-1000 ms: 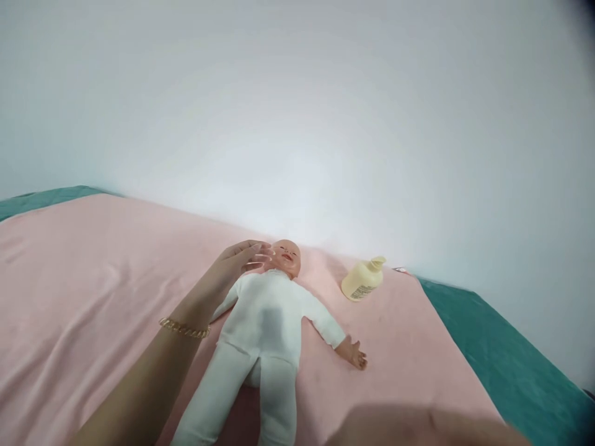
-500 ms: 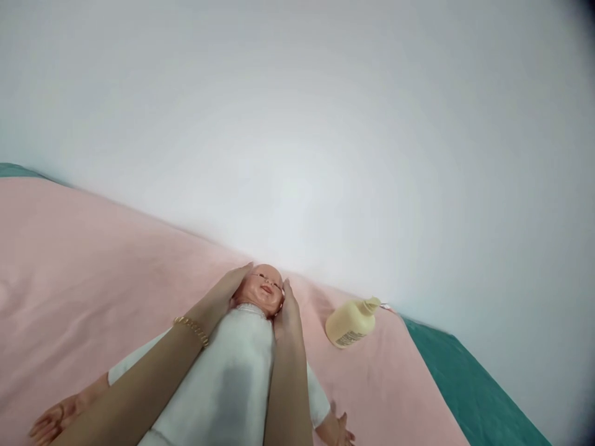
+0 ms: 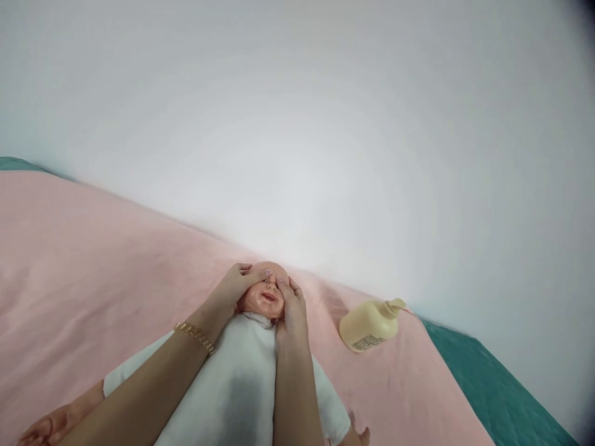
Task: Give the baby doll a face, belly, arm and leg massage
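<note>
A baby doll (image 3: 264, 305) in a white top (image 3: 223, 384) lies on its back, its arms spread to both sides. My left hand (image 3: 236, 288), below a gold bracelet (image 3: 194, 334) on the wrist, wraps the left side of the doll's head. Its thumb lies across the brow, over one eye. On the opposite side my right hand (image 3: 294, 306) holds the head, fingers curled by the temple and thumb on the brow near the other eye. The doll's mouth and nose show between the hands; its eyes are mostly covered.
To the right of the doll stands a pale yellow pump bottle (image 3: 369, 327). A pink sheet (image 3: 116, 248) covers the surface, with a green cover (image 3: 493, 371) showing past its right edge. A white wall (image 3: 297, 124) rises directly behind the doll's head.
My hands were flat along the sides of the doll's head; now both thumbs have come inward onto its brow and over the eyes. The view has shifted slightly.
</note>
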`<action>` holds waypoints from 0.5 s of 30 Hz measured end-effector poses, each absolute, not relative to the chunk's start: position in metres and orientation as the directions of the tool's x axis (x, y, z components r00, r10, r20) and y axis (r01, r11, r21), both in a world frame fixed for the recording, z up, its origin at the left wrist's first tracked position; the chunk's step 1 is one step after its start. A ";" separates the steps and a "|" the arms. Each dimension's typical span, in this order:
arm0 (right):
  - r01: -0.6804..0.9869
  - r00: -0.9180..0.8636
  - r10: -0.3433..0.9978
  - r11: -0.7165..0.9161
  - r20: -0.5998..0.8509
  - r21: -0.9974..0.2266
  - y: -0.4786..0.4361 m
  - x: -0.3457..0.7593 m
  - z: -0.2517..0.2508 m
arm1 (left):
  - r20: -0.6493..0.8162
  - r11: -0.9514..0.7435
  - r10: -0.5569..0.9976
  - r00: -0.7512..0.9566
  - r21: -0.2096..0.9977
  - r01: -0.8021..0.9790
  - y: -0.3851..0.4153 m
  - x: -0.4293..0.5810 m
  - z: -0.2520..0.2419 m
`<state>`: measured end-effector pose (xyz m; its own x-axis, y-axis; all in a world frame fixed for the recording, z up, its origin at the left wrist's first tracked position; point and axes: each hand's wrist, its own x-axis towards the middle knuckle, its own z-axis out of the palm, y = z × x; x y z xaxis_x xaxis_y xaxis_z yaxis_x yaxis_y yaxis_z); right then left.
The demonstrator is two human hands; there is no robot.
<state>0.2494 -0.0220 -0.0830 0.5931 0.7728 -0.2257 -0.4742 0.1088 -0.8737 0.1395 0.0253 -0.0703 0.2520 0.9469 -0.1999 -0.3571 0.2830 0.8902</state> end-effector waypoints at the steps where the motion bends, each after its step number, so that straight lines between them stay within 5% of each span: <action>1: -0.476 0.598 0.767 0.109 -0.231 -0.873 -0.022 0.249 -0.083 | -0.219 0.297 0.944 0.246 0.888 -0.351 0.025 0.140 -0.070; 15: -0.623 0.570 0.754 0.138 -0.326 -0.770 -0.024 0.244 -0.072 | -0.310 0.373 0.926 0.217 0.844 -0.385 0.019 0.147 -0.056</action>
